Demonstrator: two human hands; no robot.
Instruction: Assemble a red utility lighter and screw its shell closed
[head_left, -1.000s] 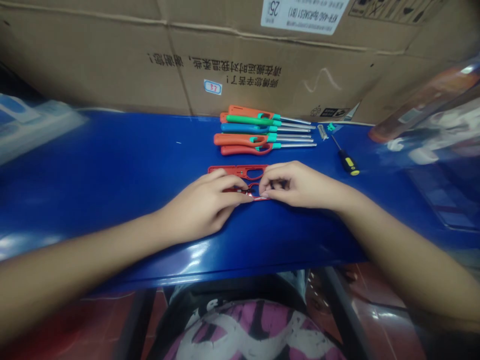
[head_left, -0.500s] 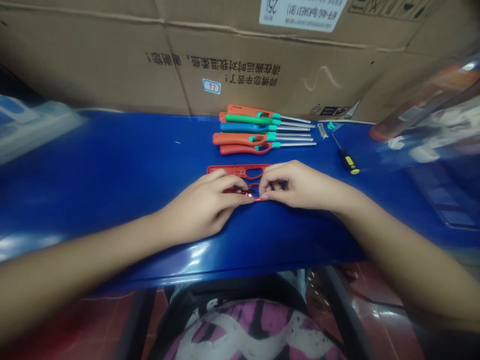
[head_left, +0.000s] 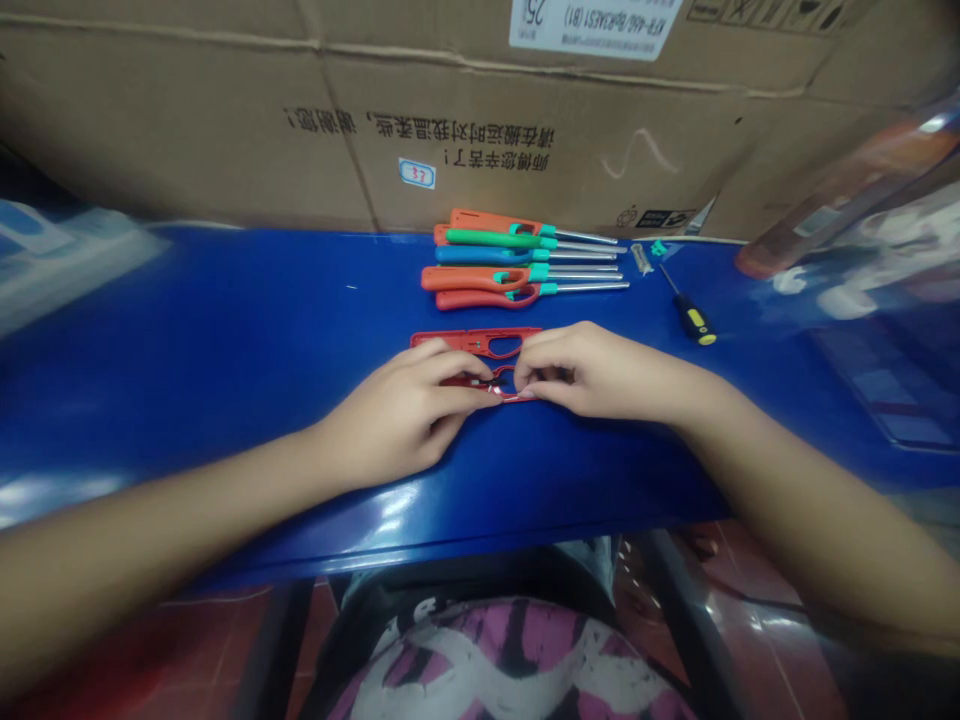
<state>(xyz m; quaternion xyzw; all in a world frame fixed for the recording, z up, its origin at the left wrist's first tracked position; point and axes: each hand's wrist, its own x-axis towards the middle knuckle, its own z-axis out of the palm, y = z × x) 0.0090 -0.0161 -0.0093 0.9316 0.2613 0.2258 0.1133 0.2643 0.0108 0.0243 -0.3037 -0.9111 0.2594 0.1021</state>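
A glossy blue table (head_left: 225, 360) runs across the view, with a large cardboard box (head_left: 225, 120) standing along its far edge, its printing upside down. In front of the box lies a row of long-nosed lighters (head_left: 480, 279), orange, green, blue and red, metal tubes pointing right. Right of them is a black-and-yellow screwdriver (head_left: 695, 320); farther right, an orange-tinted bottle (head_left: 832, 215) is blurred.

Nearer the person, a red lighter shell half (head_left: 450, 342) lies just beyond a second red casing (head_left: 508, 398), which both hands partly cover. The left hand (head_left: 405, 415) has its thumb and forefinger slightly parted on the casing, around small dark and shiny parts. The right hand (head_left: 581, 370) has its fingers curled, the thumb and fingertips nearly together at the casing's right portion; whether they pinch something cannot be told.
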